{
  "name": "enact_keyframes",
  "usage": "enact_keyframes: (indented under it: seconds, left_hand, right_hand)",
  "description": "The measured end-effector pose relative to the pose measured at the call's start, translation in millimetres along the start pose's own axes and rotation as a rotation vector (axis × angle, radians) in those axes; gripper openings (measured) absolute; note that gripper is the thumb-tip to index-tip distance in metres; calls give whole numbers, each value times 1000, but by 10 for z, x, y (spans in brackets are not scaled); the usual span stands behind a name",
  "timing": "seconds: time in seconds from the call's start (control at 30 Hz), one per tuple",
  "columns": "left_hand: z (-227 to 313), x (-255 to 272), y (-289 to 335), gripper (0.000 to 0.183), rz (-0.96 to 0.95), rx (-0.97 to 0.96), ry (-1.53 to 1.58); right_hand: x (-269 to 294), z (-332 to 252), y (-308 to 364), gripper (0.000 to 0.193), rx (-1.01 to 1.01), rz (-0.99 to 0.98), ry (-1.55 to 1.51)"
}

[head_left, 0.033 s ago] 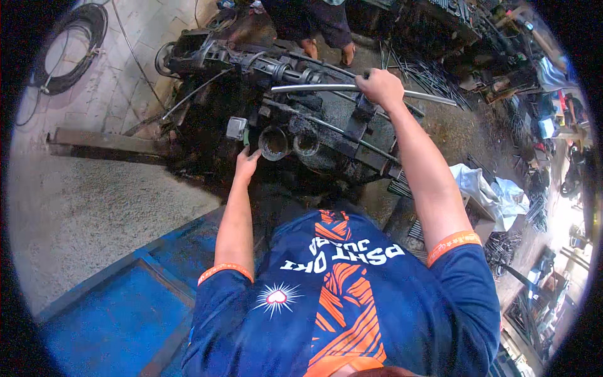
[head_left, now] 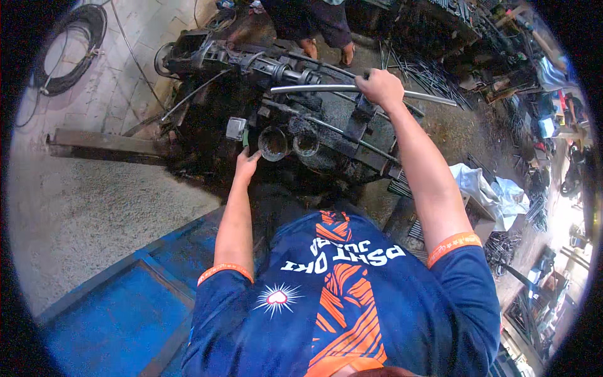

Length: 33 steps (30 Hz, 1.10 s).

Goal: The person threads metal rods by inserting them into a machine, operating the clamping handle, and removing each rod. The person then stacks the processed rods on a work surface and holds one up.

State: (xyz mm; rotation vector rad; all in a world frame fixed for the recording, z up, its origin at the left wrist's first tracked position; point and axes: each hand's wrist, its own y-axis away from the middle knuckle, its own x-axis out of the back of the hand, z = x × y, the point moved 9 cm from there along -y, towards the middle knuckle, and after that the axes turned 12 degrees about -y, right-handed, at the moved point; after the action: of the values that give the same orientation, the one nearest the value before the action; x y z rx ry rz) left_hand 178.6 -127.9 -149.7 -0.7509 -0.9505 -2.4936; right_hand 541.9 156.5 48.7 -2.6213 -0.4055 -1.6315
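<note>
My right hand (head_left: 382,88) is closed around a long, shiny metal rod (head_left: 314,88), which lies crosswise above a dark, greasy machine (head_left: 276,68) and sticks out on both sides of the fist. My left hand (head_left: 247,164) reaches to the machine's near side, its fingers on a green handle-like piece (head_left: 245,137); their grip is partly hidden. Just above that hand is a small pale grey box (head_left: 236,128). To its right sit two round metal cups or rings (head_left: 274,143). Thin guide bars (head_left: 326,124) run along the machine beneath the rod.
Another person's bare feet (head_left: 347,53) stand beyond the machine. Many loose metal rods (head_left: 433,78) lie on the floor at far right. Nearer are a white sack (head_left: 490,191) and a blue metal frame (head_left: 119,314) at lower left. A coiled black hose (head_left: 94,44) is at upper left.
</note>
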Motion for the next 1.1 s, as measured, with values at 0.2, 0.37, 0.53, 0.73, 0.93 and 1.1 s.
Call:
enact_keyframes:
  seconds: [0.2,0.37,0.53,0.73,0.93,1.1]
  left_hand:
    - [10,5,-40,74,-5,8,34]
    - [216,56,-13,74,-1,-133,9]
    - [214,50,-9,77,-33,-102,69]
    - [183,25,93,79,-67,-90,119]
    - [325,36,135,79,-79,-90,71]
    - [345,-47,115,79,-120,-39,91]
  right_hand:
    - [-26,1,-43,51,26,-10,-5]
    - [-65,21,-75,51,27,2,-32]
    - [-69,59,-63,51,25,36,-13]
    - [-53,43,-42,49,-1,12,-38]
    - [-45,8,-32,53,-35,-12,-36]
    - [-67,35,-38,53,-52,-23,-55]
